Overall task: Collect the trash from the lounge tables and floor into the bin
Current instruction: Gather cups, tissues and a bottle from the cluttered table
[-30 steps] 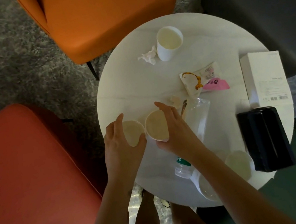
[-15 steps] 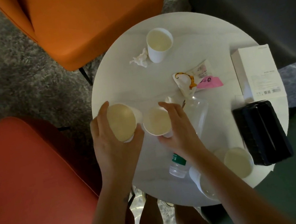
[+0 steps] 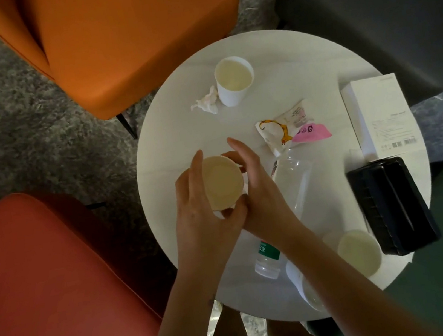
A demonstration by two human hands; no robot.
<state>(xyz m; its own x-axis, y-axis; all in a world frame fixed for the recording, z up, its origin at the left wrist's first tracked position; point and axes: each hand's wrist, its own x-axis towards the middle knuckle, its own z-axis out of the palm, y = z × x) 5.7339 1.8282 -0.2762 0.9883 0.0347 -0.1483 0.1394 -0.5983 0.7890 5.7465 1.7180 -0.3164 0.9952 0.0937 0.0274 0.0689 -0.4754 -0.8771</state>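
A moment ago I held two cups apart, one in each hand; now I have brought them together over the left side of the table (image 3: 180,133). My left hand (image 3: 202,222) grips the paper cup (image 3: 221,185) round its wall, mouth up. My right hand (image 3: 265,198) curls against it from the right, wrapped round the second cup (image 3: 242,177), of which only a white sliver shows. I judge the one is going inside the other, so both travel as one stack.

Still lying on the table are the far cup (image 3: 234,79), the crumpled tissue (image 3: 206,102), the snack wrappers (image 3: 286,126), the plastic bottle (image 3: 292,186) on its side and a near cup (image 3: 359,250). The bin is not in view.
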